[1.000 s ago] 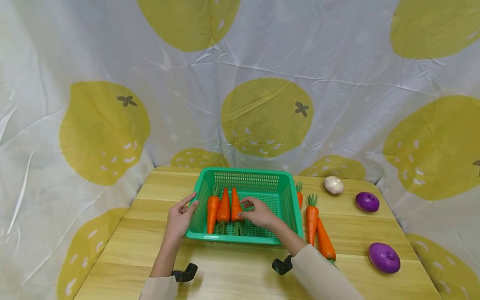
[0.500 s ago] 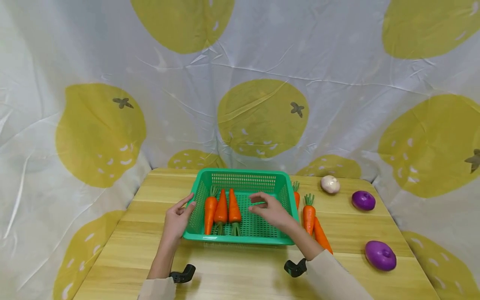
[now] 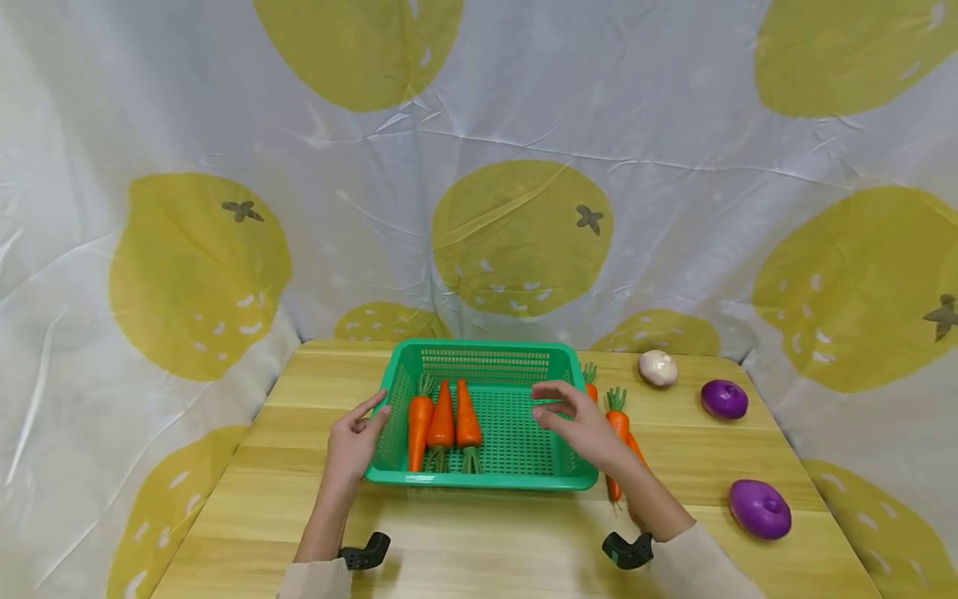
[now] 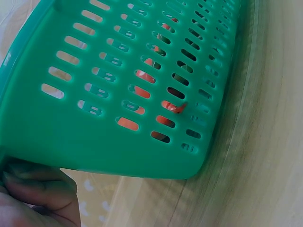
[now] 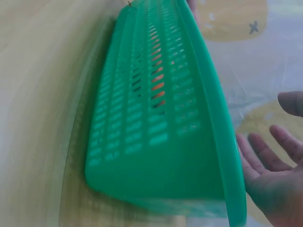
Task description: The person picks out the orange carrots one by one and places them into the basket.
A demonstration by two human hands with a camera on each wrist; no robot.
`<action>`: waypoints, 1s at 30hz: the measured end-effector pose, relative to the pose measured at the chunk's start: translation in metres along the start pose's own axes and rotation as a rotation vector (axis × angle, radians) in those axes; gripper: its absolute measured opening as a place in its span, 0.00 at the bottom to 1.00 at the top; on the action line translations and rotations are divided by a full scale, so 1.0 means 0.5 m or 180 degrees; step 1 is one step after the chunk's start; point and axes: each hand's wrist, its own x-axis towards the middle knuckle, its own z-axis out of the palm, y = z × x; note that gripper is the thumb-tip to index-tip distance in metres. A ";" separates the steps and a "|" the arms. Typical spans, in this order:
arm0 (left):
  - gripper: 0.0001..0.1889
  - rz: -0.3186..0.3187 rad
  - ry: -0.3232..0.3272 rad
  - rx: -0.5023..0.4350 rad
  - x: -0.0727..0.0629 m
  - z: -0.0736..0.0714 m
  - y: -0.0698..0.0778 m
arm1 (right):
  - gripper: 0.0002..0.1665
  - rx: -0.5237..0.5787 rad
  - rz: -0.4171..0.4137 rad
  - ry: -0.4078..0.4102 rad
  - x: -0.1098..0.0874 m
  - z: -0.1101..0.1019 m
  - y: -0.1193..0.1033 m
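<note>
A green plastic basket (image 3: 479,480) with slotted walls stands on the wooden table. Inside, towards its left end, three carrots lie side by side: the left one (image 3: 420,428) has its leafy end at the back, while the middle one (image 3: 442,420) and right one (image 3: 467,420) point their tips backward. My left hand (image 3: 353,449) grips the basket's left rim; the left wrist view has its fingers (image 4: 40,189) curled against the rim. Over the basket's right part hovers my right hand (image 3: 587,428), fingers loosely bent and holding nothing. In the right wrist view, that hand (image 5: 279,179) overlaps the rim.
Right of the basket lie more carrots: one at the back (image 3: 591,391), one nearer (image 3: 615,424), another (image 3: 636,448) partly behind my right forearm. Farther right are a white bulb (image 3: 658,368) and two purple onions, one behind (image 3: 723,399) and one in front (image 3: 759,509). A lemon-print cloth (image 3: 524,233) hangs behind.
My right hand has let go of the rightmost carrot in the basket and moved right, towards the basket's right wall. The left hand stays at the left rim.
</note>
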 end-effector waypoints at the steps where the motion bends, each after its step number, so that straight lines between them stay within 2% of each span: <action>1: 0.21 -0.0005 0.0002 0.0016 -0.001 -0.001 0.000 | 0.27 0.0005 -0.0014 0.0022 -0.004 -0.005 0.002; 10: 0.21 0.0025 0.0039 0.0008 0.003 0.000 0.000 | 0.26 0.0114 -0.0196 0.0203 -0.045 -0.054 0.014; 14: 0.22 0.0043 0.0027 0.0011 0.001 0.002 -0.001 | 0.28 0.0107 -0.0195 0.0300 -0.061 -0.086 0.028; 22: 0.21 0.0016 0.0043 0.0066 -0.006 0.003 0.001 | 0.28 -0.0228 -0.0037 0.0569 -0.100 -0.162 0.067; 30: 0.22 0.0069 0.0000 0.0111 -0.001 -0.001 0.003 | 0.29 -0.0418 0.0216 0.0702 -0.146 -0.205 0.111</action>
